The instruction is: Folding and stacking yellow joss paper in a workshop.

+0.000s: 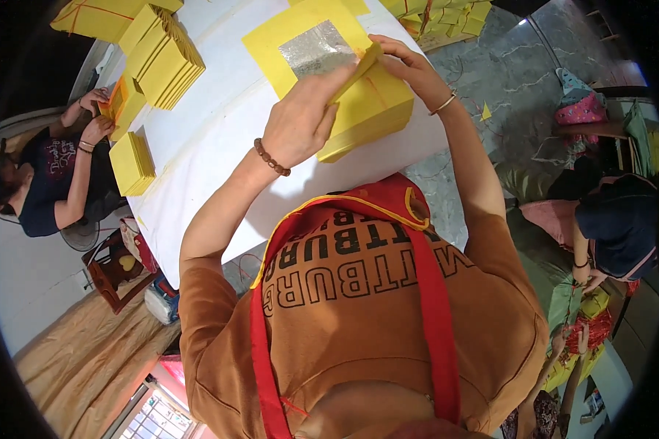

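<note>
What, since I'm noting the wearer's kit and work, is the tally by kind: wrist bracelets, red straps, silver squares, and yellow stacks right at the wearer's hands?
Wrist bracelets: 2 (brown beaded bracelet, pale bracelet)
Red straps: 2 (left strap, right strap)
Silver squares: 1
Yellow stacks: 1
Total: 6
</note>
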`<act>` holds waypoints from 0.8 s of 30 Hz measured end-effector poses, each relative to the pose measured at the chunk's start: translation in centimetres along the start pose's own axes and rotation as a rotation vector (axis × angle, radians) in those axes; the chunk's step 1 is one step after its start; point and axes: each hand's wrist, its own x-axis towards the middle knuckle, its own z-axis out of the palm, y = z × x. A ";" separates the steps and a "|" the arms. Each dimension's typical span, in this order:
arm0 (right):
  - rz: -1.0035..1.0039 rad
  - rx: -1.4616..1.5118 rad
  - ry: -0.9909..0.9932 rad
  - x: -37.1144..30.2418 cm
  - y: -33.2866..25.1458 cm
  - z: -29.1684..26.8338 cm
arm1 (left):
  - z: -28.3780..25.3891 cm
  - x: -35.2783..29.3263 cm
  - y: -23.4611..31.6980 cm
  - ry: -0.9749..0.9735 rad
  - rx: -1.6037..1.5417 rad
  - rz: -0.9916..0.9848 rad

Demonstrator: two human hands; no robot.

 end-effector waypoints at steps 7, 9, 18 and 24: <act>0.181 0.181 0.050 -0.7 -1.1 0.1 | -0.5 0.3 0.8 -0.151 0.255 0.029; 0.196 0.184 0.054 -0.8 -1.1 0.1 | -0.4 0.3 0.9 -0.135 0.265 0.053; 0.162 0.237 0.057 -0.7 -0.9 0.4 | -1.0 0.3 -0.1 -0.174 0.113 0.006; 0.135 0.195 0.044 -0.6 -1.1 0.2 | -1.0 0.4 -1.2 -0.133 -0.129 -0.065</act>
